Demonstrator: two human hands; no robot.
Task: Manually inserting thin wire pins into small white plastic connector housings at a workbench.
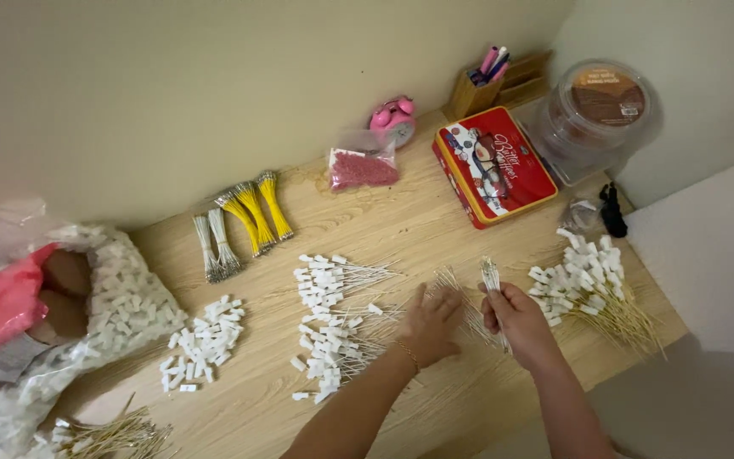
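Right hand: the right hand (pixel 517 321) is clenched round a thin bundle of wire pins (pixel 493 285), tips pointing up and away from the wrist.
Left hand: the left hand (pixel 429 325) lies flat, fingers spread and released, pressing on loose wire pins (pixel 456 289) fanned over the bench (pixel 401 217).
Left of the left hand: two heaps of white-tagged pins (pixel 329 327), then loose white tags (pixel 204 340), and farther out a clear bag of tags (pixel 121 310) with pink plastic inside.
Right of the right hand: another tagged heap (pixel 588 280).
Beyond the hands: a red rectangular tin (pixel 493 166) with a yellow rim, a round clear tub (pixel 601 110) with a brown label on its lid, a small clear packet of pink beads (pixel 363 167), yellow wire bundles (pixel 256 208).
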